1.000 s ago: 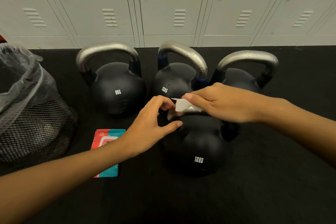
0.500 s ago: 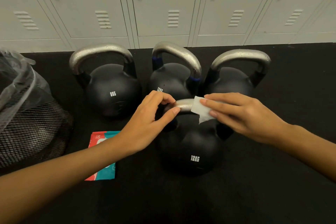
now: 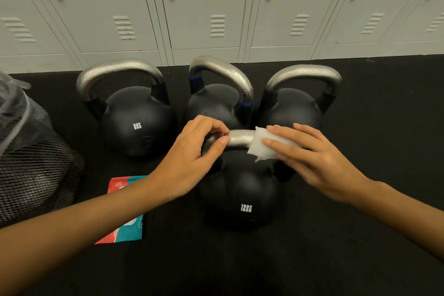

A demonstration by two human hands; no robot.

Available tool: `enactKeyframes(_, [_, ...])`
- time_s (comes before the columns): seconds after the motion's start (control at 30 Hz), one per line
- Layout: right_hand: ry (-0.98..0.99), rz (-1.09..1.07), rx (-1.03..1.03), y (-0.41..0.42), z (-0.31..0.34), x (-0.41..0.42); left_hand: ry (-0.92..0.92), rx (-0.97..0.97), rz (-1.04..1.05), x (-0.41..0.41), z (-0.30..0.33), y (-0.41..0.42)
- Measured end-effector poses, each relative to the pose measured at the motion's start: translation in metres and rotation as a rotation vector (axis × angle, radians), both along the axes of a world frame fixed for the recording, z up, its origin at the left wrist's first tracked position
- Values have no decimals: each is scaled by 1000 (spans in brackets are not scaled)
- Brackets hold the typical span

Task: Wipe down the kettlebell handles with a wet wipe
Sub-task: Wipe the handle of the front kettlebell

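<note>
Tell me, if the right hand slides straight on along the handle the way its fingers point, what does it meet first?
Probably the left hand, which grips the same handle; only a short bare stretch lies between it and the wet wipe under the right hand.

Black floor (image 3: 360,235), 4 kettlebells (image 3: 240,199), wipes packet (image 3: 125,223), lined mesh bin (image 3: 36,175)

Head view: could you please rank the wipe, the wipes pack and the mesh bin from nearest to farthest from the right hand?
1. Wipe, under the right hand's fingers.
2. Wipes pack, lower left.
3. Mesh bin, far left.
</note>
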State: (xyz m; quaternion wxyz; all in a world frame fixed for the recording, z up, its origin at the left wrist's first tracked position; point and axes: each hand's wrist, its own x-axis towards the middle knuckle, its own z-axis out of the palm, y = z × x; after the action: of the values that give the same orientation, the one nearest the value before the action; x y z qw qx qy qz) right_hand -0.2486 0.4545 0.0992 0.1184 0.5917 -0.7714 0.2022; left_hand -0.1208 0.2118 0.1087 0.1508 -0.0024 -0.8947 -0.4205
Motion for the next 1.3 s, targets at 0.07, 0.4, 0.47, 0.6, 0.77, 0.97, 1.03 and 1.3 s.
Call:
enactKeyframes(0.07, [-239, -65, -43, 6, 1, 1, 7, -2, 2, -1, 0, 2])
enactKeyframes(0.4, [-528, -254, 55, -42, 30, 5, 9, -24, 0, -4, 0, 5])
enactKeyframes(0.47, [-473, -170, 45, -38, 28, 10, 9, -22, 2, -6, 0, 5])
enactKeyframes(0.6, [-357, -78, -39, -12, 11, 11, 12, -27, 5, -7, 0, 6])
enactKeyframes(0.77, [-678, -217, -190, 16, -6, 14, 28, -25, 4, -7, -2, 5])
enactKeyframes(0.97, [-843, -352, -240, 0, 4, 14, 2, 3, -63, -8, 1, -3])
enactKeyframes(1.03, [-761, -325, -209, -11, 13, 14, 2, 6, -89, -9, 2, -7])
enactKeyframes(1.3, [-520, -242, -180, 6, -3, 25, 23, -9, -92, -10, 2, -11])
